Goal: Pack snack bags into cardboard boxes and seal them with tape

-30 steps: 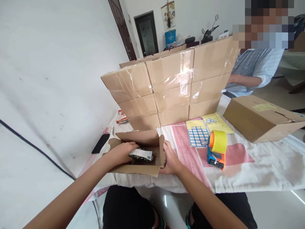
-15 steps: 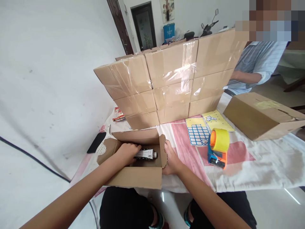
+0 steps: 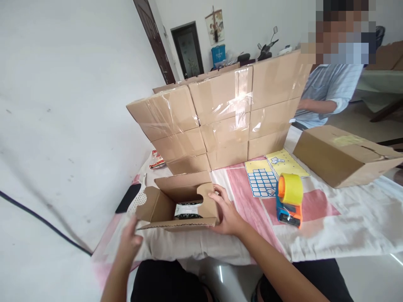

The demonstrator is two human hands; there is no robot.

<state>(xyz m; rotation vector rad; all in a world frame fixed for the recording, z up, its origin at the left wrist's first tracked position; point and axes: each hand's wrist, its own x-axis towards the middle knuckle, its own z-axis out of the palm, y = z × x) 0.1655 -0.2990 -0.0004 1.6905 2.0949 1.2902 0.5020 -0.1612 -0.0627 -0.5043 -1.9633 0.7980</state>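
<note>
An open cardboard box (image 3: 162, 206) stands near the front edge of the table. Inside it lies a white tube with dark patterned edges (image 3: 188, 209), its right end hidden by the folded-in right flap. My right hand (image 3: 228, 214) holds the box's right end, fingers bent over the flap's outer side. My left hand (image 3: 128, 241), smeared by motion, is at the front left corner of the box beside the front flap's end. Whether it touches the cardboard I cannot tell.
Taped cardboard boxes (image 3: 225, 126) form a wall behind. At right stand a yellow tape roll in a dispenser (image 3: 289, 199), a label sheet (image 3: 261, 182) and another carton (image 3: 333, 161). A black phone-like object (image 3: 128, 198) lies left. Across the table sits a person (image 3: 330, 90).
My left hand has left the tube inside the box and moved left and toward me. The right flap has tilted inward under my right hand, and the front flap has come up.
</note>
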